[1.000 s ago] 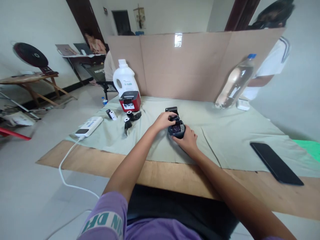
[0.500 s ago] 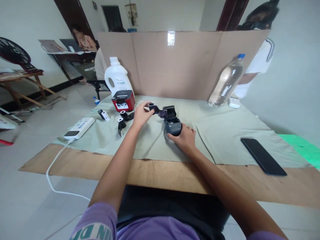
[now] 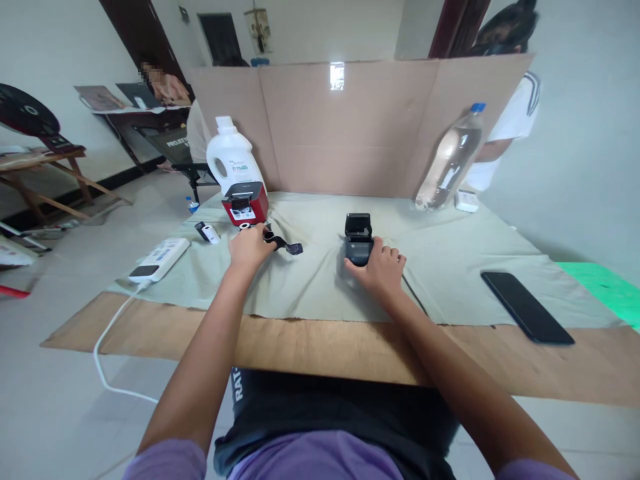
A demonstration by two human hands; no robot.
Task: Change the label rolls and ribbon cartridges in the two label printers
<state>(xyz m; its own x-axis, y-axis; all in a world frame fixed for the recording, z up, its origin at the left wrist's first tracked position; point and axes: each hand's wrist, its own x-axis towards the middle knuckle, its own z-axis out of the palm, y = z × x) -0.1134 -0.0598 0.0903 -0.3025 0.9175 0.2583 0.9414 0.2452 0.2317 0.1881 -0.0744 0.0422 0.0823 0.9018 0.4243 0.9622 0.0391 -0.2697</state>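
My left hand (image 3: pixel 251 251) is closed on a small paper roll (image 3: pixel 271 237) at the table's left middle. From the roll a loose dark strip (image 3: pixel 293 248) trails to the right over the cloth. Another roll (image 3: pixel 244 227) shows partly behind my fingers; the rest of what lies there is hidden. My right hand (image 3: pixel 384 268) grips the right side of a small dark label printer (image 3: pixel 358 252), thumb across its front. The printer stands on the cloth with its lid (image 3: pixel 359 223) raised, and its inside is hard to make out.
A red and black box (image 3: pixel 246 203) stands before a white jug (image 3: pixel 233 155). Nearby are a small white and black item (image 3: pixel 207 233) and a white power bank (image 3: pixel 160 259) with a cable. A water bottle (image 3: pixel 453 160) leans on the cardboard screen (image 3: pixel 345 133). A phone (image 3: pixel 526 307) lies right. Other people sit beyond.
My left hand has carried the roll left, away from the printer, and lowered it towards the other rolls. The strip has come out of the printer, which has shifted slightly right with my right hand.
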